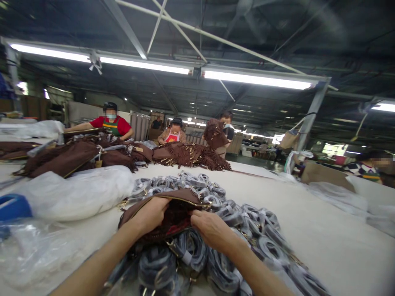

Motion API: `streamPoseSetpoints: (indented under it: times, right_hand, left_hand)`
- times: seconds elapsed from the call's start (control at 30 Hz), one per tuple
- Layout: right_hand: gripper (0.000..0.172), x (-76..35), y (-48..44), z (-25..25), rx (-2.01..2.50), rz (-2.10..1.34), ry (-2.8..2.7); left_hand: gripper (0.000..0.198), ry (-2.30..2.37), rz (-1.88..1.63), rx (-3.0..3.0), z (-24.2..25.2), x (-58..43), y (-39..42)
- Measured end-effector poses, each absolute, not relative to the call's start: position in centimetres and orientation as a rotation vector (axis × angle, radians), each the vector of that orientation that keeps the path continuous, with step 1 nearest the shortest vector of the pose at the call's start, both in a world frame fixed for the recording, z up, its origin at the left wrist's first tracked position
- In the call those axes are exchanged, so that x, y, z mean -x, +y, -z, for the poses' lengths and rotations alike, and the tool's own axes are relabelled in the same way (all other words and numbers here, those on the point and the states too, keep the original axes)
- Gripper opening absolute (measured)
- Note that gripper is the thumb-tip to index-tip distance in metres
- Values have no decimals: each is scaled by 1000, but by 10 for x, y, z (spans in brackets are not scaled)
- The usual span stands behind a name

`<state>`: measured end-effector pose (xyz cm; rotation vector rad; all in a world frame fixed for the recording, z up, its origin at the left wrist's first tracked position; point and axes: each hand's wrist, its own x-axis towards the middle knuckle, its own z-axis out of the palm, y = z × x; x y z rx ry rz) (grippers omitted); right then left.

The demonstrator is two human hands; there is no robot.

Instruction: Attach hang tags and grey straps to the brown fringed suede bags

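Note:
My left hand (151,213) grips the near edge of a brown bag (173,197) with a gold zip and a dark red lining, fingers curled into its opening. My right hand (211,230) is closed on the bag's right side, at the lining. The bag rests on a heap of several coiled straps wrapped in clear plastic (240,222), spread over the white table (324,230).
A white plastic bundle (77,193) and a blue object (12,205) lie at the left. Brown fringed bags (101,154) are piled at the back. Three people (112,121) work at the far side, and another person (375,164) sits at the right. Cardboard (324,174) stands at the right.

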<state>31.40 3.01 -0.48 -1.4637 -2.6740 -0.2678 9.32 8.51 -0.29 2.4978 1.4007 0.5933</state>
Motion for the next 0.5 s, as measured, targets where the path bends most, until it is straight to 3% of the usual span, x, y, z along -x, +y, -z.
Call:
streamPoseSetpoints:
  times: [0.23,0.4,0.5]
  right_hand:
    - [22,-314,32,-2,1249,50,-2494]
    - [20,-319,26,-1,1144,-80,-2451]
    - [20,-322,23,0,1163,-138,-2413]
  left_hand:
    - [42,1853,-428,-2881,-15,-63,66]
    - [39,1854,-860,-3045,-6,-51,72]
    - [49,1688,-1032,-2790,2,-48,87]
